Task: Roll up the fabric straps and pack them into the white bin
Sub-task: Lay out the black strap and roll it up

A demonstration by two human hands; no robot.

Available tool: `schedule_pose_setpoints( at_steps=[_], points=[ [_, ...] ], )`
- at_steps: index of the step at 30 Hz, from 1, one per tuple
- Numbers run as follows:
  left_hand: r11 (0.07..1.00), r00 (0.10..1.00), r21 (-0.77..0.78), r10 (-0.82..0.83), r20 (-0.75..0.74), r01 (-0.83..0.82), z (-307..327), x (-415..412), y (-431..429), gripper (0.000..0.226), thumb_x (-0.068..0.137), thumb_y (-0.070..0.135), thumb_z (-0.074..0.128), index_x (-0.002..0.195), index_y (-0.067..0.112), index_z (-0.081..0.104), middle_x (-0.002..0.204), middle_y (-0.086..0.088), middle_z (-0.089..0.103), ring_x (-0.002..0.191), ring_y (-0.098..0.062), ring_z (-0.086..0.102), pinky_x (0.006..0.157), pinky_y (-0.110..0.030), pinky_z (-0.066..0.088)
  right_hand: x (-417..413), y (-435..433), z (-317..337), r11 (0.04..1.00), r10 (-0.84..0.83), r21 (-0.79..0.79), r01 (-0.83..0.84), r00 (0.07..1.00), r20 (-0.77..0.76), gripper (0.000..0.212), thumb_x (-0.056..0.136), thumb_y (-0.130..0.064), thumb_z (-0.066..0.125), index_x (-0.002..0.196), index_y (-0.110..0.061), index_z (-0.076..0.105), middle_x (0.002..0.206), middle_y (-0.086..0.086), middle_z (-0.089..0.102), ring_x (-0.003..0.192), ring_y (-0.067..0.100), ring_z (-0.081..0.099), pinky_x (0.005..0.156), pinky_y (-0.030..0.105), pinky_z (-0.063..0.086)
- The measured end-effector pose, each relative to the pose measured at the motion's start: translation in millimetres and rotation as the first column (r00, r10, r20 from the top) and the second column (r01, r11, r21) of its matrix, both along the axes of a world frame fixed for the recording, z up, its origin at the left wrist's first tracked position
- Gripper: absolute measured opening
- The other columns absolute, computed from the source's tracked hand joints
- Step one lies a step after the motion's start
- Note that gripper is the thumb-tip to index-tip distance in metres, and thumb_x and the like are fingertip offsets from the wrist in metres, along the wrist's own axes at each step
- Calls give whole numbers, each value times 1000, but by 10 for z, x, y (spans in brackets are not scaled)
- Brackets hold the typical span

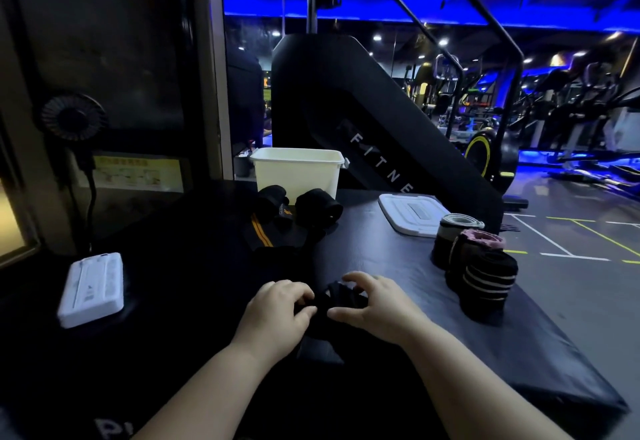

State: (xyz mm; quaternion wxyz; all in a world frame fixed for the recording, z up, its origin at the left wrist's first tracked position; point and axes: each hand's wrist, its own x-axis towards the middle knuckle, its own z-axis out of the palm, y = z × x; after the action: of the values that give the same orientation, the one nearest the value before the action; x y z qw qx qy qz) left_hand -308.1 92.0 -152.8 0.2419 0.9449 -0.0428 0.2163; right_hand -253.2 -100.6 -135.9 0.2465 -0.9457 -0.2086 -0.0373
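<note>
Black strap (341,301) lies on the desk (391,259) near me, well short of the white bin (298,173). My left hand (277,311) and right hand (377,311) pinch its roll with curled fingers (351,278). I should keep turns tight, edges level.

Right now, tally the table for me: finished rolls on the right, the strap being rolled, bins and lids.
Right-side rolls: 3
Held strap: 1
Bin: 1
Lid: 1
Total: 6
</note>
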Motion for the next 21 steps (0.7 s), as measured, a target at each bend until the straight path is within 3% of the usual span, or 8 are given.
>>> schedule_pose_setpoints(
  at_steps=[4,6,9,14,18,21],
  points=[
    [999,999,36,35,14,-36,49,28,9,23,87,43,64,107,32,67,100,12,62,104,-13,54,85,-25,43,18,0,73,996,-30,-81,29,999,-23,80,70,-58,74,142,-35,45,129,4,48,126,21,44,104,27,36],
    [998,999,51,48,-1,-48,34,14,-29,25,88,43,63,109,31,67,103,10,62,106,-15,53,88,-28,44,-4,-30,53,998,-35,-57,32,998,-44,82,64,-55,72,139,-33,48,123,2,45,123,20,46,102,25,37],
    [995,999,93,40,-21,-38,7,-11,-117,26,90,38,61,115,31,65,111,9,60,111,-17,50,96,-31,39,-80,-98,61,997,-32,63,38,996,-88,72,56,-48,64,125,-30,52,114,-6,40,109,12,49,92,23,39],
    [986,992,109,-122,-10,123,40,10,-266,35,84,11,59,111,30,69,112,11,66,110,-15,53,95,-27,36,-161,-273,159,964,6,265,20,996,-94,48,56,-30,63,103,-31,55,106,-9,56,93,9,60,69,20,43],
    [979,980,61,-194,-49,196,71,35,-453,24,91,29,60,114,29,68,113,8,67,111,-14,55,93,-26,43,-217,-532,198,924,7,380,33,995,-103,53,73,1,66,116,-24,49,105,-7,56,84,8,57,61,10,45],
    [971,973,101,-208,-98,217,53,79,-595,28,92,40,57,117,29,64,117,9,64,113,-16,52,95,-29,41,-250,-759,148,925,-21,376,58,994,-104,61,72,5,66,117,-32,48,108,-5,55,83,10,58,69,15,47]
  ],
)
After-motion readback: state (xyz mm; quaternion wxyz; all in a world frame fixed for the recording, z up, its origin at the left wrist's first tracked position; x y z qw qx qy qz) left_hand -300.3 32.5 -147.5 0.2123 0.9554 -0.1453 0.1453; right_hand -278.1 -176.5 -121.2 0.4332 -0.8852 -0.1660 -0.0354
